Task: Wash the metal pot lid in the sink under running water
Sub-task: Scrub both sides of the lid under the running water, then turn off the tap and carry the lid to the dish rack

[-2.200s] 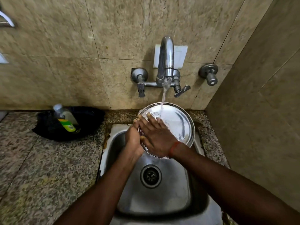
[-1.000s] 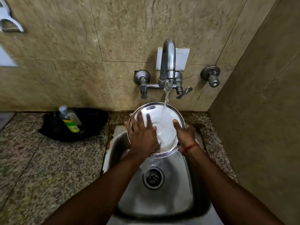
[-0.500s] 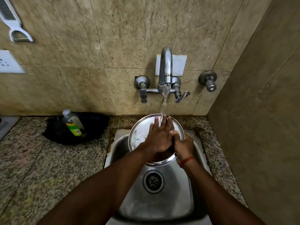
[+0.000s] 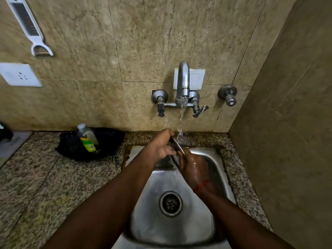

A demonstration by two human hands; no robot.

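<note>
- We are looking down at a steel sink set in a speckled stone countertop.
- We are seeing the metal pot lid turned edge-on to us, so only a thin, tilted rim is showing. It is sitting over the back of the sink, between the two hands.
- Water is running from the tap and hitting the lid's top edge, just beside the left fingers.
- The left hand is gripping the lid, with its fingers curled over the upper rim from the left.
- The right hand is lying against the lid's right side with its wet back facing us. Its fingers are meeting the rim, but we cannot tell whether they are clasping it or lying flat.
- We are noting a red thread around the right wrist.
- The drain is showing in the basin, below both hands.
- A bottle with a green label is leaning on a black cloth on the countertop, left of the sink.
- A white peeler is hanging on the tiled wall at upper left, above a white socket plate.
</note>
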